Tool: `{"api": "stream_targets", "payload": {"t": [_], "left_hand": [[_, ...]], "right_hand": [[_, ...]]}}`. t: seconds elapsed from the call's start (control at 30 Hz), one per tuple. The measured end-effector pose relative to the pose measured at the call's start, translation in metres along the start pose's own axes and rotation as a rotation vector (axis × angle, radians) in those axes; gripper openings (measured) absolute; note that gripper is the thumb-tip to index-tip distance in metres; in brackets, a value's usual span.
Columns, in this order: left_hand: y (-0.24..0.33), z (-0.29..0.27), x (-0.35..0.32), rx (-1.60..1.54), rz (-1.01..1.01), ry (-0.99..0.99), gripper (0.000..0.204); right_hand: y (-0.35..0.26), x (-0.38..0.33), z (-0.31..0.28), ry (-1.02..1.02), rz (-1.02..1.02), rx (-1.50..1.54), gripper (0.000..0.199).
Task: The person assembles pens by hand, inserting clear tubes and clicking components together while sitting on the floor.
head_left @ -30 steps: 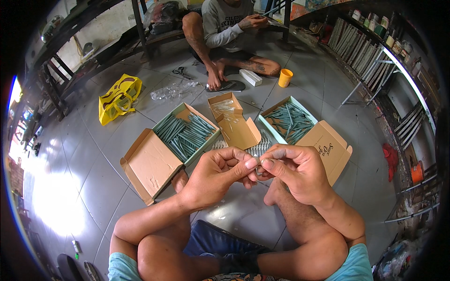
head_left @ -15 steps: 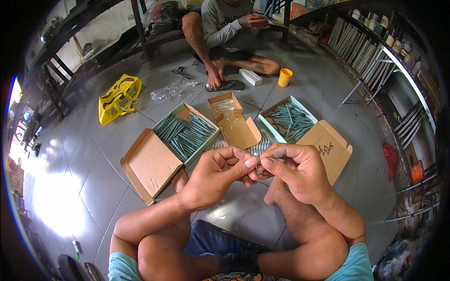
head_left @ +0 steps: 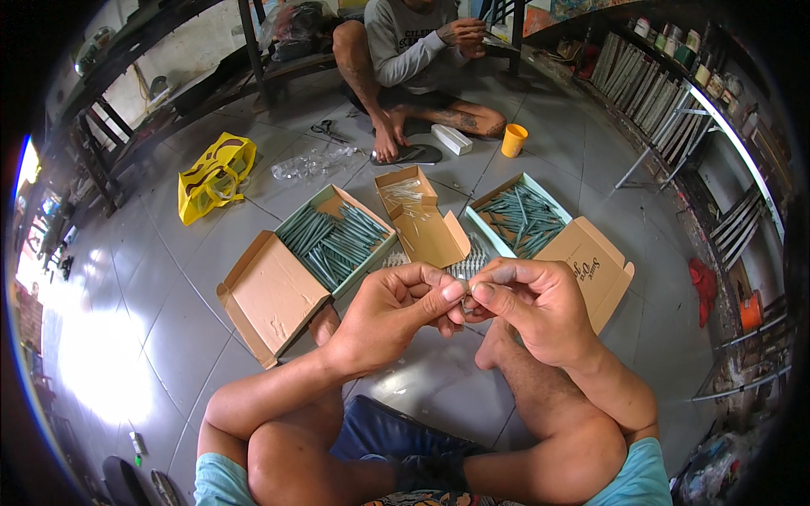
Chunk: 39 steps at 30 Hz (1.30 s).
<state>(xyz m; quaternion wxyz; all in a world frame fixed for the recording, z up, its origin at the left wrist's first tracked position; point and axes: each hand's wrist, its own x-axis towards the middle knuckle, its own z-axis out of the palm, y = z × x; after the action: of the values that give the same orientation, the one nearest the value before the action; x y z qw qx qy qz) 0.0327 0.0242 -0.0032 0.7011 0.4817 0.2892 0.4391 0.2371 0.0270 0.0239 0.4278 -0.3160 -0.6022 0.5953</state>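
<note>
The left hand and right hand meet fingertip to fingertip, apparently pinching a tiny piece the fingers hide. Beyond the grip, green sticks lie leftward, a small brown box straight ahead. A slackened or uneven pinch could drop the piece onto the floor below.

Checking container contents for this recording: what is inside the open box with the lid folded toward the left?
The left box holds slender dark green rods, piled at differing angles. Whatever lies beneath the top rods is covered.
</note>
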Motion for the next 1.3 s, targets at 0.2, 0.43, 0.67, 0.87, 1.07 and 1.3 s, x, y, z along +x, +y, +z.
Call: {"api": "stream_targets", "payload": {"t": [0.2, 0.43, 0.67, 0.87, 1.07, 1.3], "left_hand": [[0.0007, 0.0000, 0.0001, 0.011, -0.005, 0.003, 0.024], [0.0001, 0.0000, 0.0005, 0.003, -0.006, 0.000, 0.025], [-0.0007, -0.0009, 0.0005, 0.004, -0.011, 0.005, 0.026], [-0.0008, -0.0012, 0.0007, 0.012, -0.006, -0.001, 0.026], [-0.0007, -0.0008, 0.0010, 0.019, 0.004, 0.001, 0.026], [-0.0015, -0.0007, 0.0009, -0.001, -0.007, 0.009, 0.025]], "right_hand": [[-0.0024, 0.0003, 0.0007, -0.002, -0.008, -0.007, 0.018], [0.0014, 0.0004, -0.0002, 0.014, 0.002, -0.003, 0.017], [0.0022, 0.0008, 0.0000, 0.013, 0.013, 0.011, 0.017], [0.0004, 0.0008, 0.0010, 0.014, 0.012, 0.017, 0.016], [0.0016, 0.0015, 0.0005, 0.010, -0.001, 0.024, 0.016], [0.0029, 0.0017, 0.0006, 0.016, 0.000, 0.002, 0.016]]}}
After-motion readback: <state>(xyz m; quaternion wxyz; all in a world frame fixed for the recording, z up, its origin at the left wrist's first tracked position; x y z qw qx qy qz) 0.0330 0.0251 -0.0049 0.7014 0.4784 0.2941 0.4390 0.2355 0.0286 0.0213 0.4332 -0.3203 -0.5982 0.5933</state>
